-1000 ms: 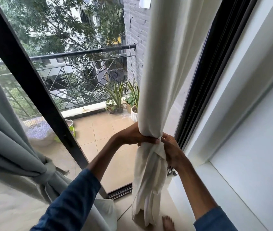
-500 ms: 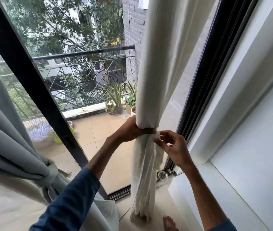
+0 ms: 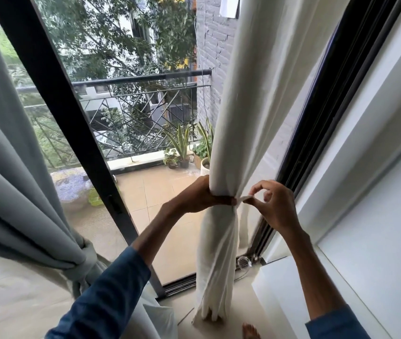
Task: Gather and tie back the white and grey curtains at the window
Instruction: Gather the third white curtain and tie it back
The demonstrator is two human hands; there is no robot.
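One wide-angle head-worn camera looks forward and down, facing the window frame [image 3: 79, 143], close on the left hand [image 3: 201, 196] and right hand [image 3: 275, 209] at the white curtain [image 3: 243, 106].

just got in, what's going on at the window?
A person is tying back the white curtain. The left hand grips it bunched at the waist, while the right hand pinches a thin white strip right beside that grip, probably the end of a tie. No knot shows on the white curtain yet. The grey curtain on the left is gathered and held by a grey tie.
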